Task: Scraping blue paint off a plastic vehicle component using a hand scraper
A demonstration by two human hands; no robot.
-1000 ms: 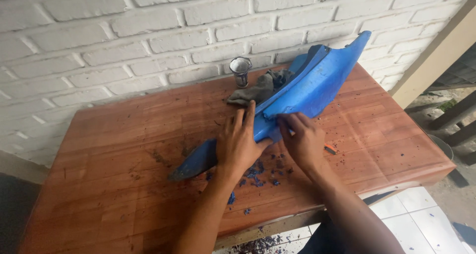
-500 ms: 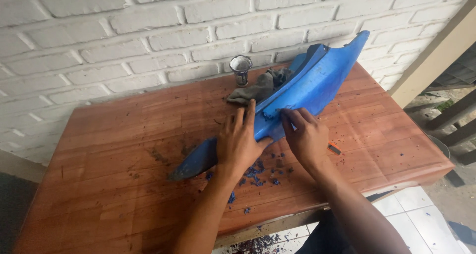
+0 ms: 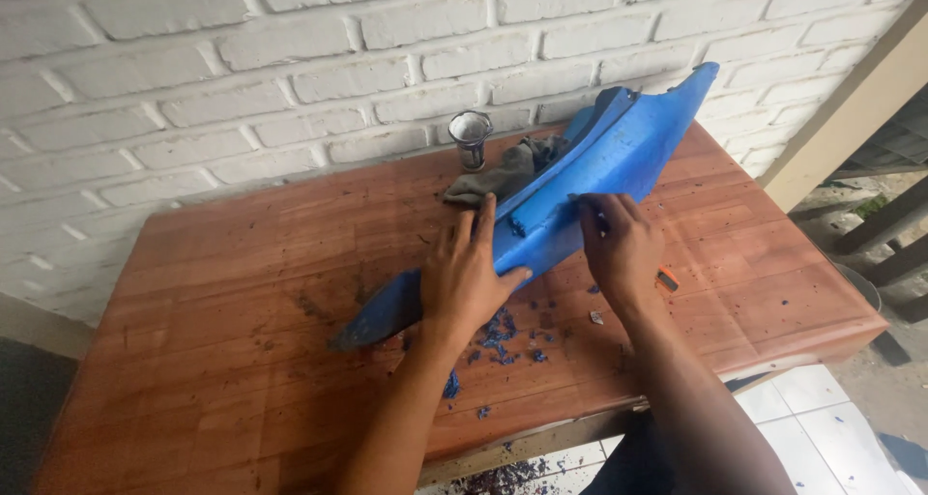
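- Wooden table [image 3: 242, 292]: near edge cut off by frame.
- Blue plastic panel [image 3: 619, 161] lies diagonally across it, lower tip dark and scuffed.
- Left hand [image 3: 469, 277] flat on panel's middle, fingers spread, hiding that stretch.
- Right hand [image 3: 619, 248] curled on panel edge; whatever it grips is hidden, can't tell.
- Grey rag [image 3: 503, 176] partly behind panel.
- Small metal cup [image 3: 471, 135] near the wall.
- Blue flakes [image 3: 503, 331] scattered below.

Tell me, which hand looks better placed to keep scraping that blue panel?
Probably the right hand: its fingers curl on the blue panel face, while the left hand lies flat, pinning the panel to the table.
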